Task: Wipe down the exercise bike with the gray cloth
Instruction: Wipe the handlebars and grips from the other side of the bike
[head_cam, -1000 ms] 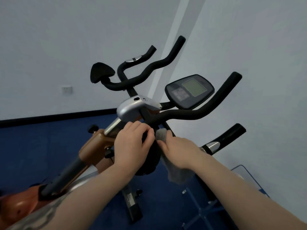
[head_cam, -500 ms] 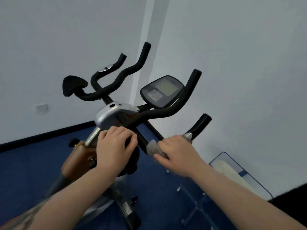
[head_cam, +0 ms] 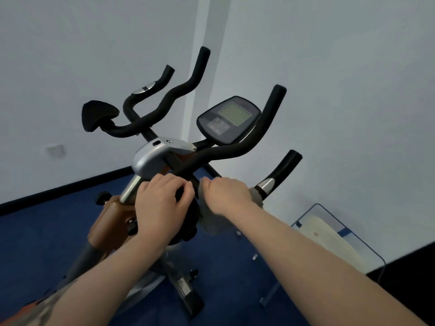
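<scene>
The exercise bike [head_cam: 179, 165] is seen from above and behind its handlebar assembly. The handlebars [head_cam: 226, 151] are matte black, foam-covered tubes bent in S-curves, with two outer horns rising toward the wall; short chrome bands are noted on the inner grips. A black elbow pad [head_cam: 98, 114], rounded and soft-looking, is mounted on the left bar. A silver-grey moulded plastic cover [head_cam: 153, 156] sits at the stem head above a polished metal post, which enters a glossy orange-brown housing [head_cam: 110, 220]. The oval console [head_cam: 229, 120] is dark plastic with a pale greenish screen, blank. The gray cloth [head_cam: 211, 222] — fuzzy, limp, loosely bunched — is held under the right hand [head_cam: 227, 196], just below the handlebar junction and beside the right inner grip; part of it hangs beneath the hand. The right hand's fingers are curled down over the cloth, pressing it against the bike's black stem area; exact contact surface is hidden. The left hand [head_cam: 162, 203] is placed just beside it, fingers curled around a black rounded part below the stem — what that part is cannot be told. The two hands nearly touch at the fingertips. The floor [head_cam: 47, 231] is dark blue carpet; the walls are plain white with a black skirting strip.
</scene>
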`<action>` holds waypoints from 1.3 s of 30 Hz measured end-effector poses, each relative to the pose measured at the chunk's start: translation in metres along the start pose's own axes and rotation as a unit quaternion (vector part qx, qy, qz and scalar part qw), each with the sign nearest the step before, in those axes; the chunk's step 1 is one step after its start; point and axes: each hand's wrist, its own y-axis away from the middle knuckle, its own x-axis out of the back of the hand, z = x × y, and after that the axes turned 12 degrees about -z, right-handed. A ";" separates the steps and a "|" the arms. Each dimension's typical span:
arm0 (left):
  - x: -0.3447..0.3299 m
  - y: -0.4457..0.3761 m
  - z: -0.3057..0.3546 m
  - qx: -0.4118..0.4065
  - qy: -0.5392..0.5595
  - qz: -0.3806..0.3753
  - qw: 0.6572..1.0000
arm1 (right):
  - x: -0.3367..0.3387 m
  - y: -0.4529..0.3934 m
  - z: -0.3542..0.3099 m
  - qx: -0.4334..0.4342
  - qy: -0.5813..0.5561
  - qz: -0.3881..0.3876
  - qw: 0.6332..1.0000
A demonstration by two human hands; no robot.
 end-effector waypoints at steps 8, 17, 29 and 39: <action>-0.002 0.004 -0.005 0.010 0.043 0.015 0.999 | -0.020 0.029 0.002 0.054 -0.060 0.085 0.993; -0.008 0.002 -0.011 0.015 0.057 0.038 0.998 | -0.004 -0.017 -0.011 0.017 -0.204 0.014 0.979; -0.002 0.004 -0.007 0.034 0.079 0.022 0.996 | -0.007 0.050 0.071 0.062 -0.027 0.185 0.981; -0.001 0.002 -0.001 0.049 0.072 0.033 0.996 | 0.005 -0.012 -0.010 -0.040 -0.050 0.000 0.998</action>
